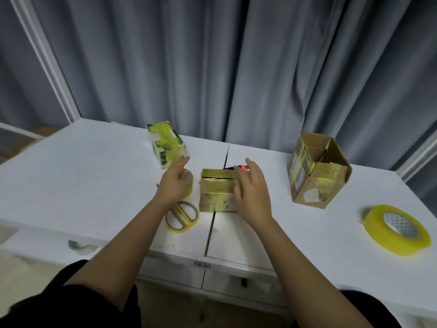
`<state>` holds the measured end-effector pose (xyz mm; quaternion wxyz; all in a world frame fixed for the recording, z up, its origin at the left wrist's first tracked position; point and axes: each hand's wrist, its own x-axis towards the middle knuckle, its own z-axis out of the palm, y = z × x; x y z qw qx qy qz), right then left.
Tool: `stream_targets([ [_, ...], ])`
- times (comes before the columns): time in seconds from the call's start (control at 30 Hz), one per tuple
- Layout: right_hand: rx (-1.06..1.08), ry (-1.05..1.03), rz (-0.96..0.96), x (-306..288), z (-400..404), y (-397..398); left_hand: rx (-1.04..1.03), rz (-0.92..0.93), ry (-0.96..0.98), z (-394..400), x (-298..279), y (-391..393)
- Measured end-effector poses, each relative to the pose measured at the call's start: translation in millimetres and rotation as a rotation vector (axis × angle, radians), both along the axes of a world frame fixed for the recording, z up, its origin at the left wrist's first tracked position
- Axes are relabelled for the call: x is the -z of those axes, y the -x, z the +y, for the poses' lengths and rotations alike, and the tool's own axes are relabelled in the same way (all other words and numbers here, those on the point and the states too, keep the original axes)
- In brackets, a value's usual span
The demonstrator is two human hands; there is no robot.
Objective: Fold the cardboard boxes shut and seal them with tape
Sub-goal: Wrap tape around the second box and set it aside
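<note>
Mid-table I see the small box (217,190) folded and taped, my right hand (251,192) flat on it, fingers straight, left hand (173,183) relaxed over a tape roll (189,185), gripping nothing — far-left box (165,144) sealed, right box (316,170) open and unsealed.

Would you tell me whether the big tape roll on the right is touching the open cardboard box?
Apart. The head view shows bare white table between the big tape roll and the open cardboard box; the roll lies nearer the table's front right.
</note>
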<state>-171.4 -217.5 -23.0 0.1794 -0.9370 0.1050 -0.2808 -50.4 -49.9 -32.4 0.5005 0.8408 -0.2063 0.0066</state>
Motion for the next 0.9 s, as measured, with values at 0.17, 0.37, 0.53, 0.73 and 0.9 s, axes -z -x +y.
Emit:
stream_targets([
  [0.17, -0.227, 0.031, 0.113, 16, 65, 7, -0.062, -0.029, -0.124, 56, 22, 0],
  [0.37, -0.269, -0.033, 0.355, 47, 120, -29, 0.130, -0.155, -0.433, 62, 37, -17],
  [0.53, -0.115, 0.021, 0.461, 63, 126, -52, 0.139, -0.234, -0.718, 56, 37, -37],
  [0.73, -0.131, 0.048, 0.472, 66, 123, -54, 0.166, -0.436, -0.932, 59, 29, -41],
  [0.9, -0.300, 0.062, 0.376, 58, 117, -26, 0.281, -0.322, -0.652, 95, 22, -21],
])
